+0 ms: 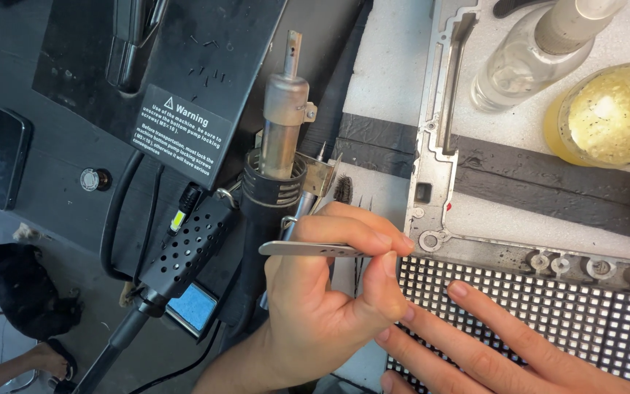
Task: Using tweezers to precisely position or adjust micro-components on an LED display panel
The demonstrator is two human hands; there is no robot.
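- The left hand point(329, 292) pinches shiny metal tweezers point(308, 249) between thumb and fingers, just beside the left edge of the grid panel point(548, 321).
- The right hand point(490, 343) lies flat on the grid panel with its fingers spread.
- A silver hot air tool point(284, 124) stands up left of the grid panel.
- A clear bottle point(526, 62) and a yellow jar point(610, 113) sit above the grid panel.
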